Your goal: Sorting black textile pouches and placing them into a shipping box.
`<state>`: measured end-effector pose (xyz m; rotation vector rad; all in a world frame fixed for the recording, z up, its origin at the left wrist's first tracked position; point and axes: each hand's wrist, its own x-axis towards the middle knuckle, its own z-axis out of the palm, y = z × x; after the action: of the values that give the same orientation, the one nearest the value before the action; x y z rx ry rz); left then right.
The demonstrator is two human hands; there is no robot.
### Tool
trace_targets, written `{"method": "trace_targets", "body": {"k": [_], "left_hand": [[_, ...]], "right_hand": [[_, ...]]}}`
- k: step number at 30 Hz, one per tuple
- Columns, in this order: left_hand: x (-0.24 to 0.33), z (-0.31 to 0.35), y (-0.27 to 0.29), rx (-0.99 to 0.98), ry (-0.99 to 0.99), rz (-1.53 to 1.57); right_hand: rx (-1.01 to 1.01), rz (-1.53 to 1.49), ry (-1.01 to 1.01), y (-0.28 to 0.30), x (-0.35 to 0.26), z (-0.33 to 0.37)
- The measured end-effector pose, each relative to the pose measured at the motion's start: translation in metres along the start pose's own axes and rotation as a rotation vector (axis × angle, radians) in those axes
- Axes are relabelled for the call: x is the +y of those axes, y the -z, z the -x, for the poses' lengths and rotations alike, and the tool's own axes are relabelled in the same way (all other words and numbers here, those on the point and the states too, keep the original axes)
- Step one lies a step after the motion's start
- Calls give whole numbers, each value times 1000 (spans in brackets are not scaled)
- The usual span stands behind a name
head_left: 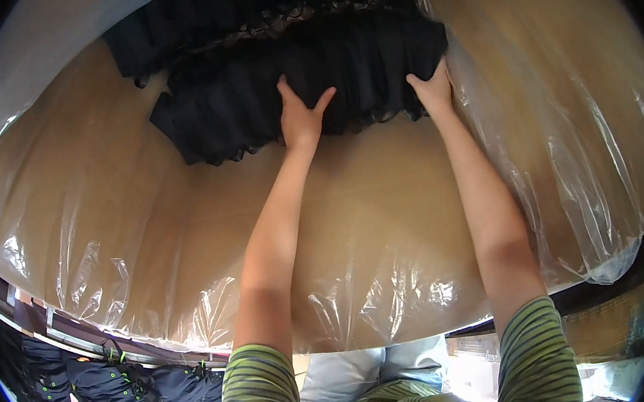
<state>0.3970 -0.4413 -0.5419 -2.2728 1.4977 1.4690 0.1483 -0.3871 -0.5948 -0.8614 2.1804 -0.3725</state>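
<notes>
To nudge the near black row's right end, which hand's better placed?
Right, I'd say: the right hand is at that end of the near black row, while the left hand is around its middle.

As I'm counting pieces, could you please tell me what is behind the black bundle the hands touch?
Behind the nearer black bundle, a second black bundle is visible, partly outside the picture. Anything the nearer one covers cannot be seen.
</notes>
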Motion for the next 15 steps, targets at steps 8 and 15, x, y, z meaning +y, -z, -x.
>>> {"method": "trace_targets", "body": {"k": [8, 15], "left_hand": [[61, 18, -51, -100, -1184, -564], [29, -30, -93, -218, -1284, -940]], "right_hand": [[235, -38, -16, 6, -10, 30], [44, -83, 13, -6, 12, 14]]}}
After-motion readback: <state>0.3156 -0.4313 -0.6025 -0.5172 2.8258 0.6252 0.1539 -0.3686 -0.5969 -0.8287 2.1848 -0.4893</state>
